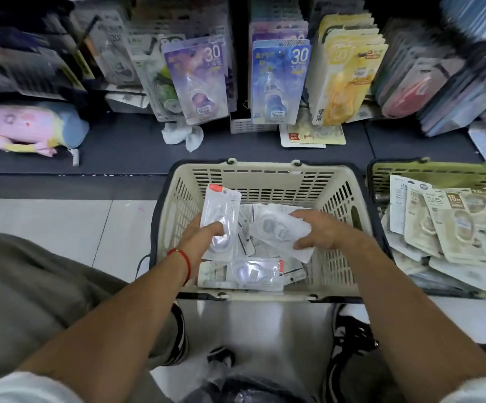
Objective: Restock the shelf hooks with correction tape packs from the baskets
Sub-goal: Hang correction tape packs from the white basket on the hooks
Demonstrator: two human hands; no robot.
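Note:
A beige basket [268,173] stands on the floor in front of me with several white correction tape packs inside. My left hand [199,238] holds one white pack [221,213] upright over the basket's left side. My right hand [326,231] grips a second white pack [276,228], lying tilted over the middle. Another pack [250,271] lies flat near the basket's near wall. On the shelf hooks above hang a purple pack [199,80], a blue pack [278,82] and a yellow pack [347,80].
A second, green basket [427,171] at the right holds several cream-coloured packs. On the dark shelf base lie a pastel plush toy [32,126], a crumpled white tissue [182,135] and loose cards [311,136]. My shoes [349,338] stand near the basket.

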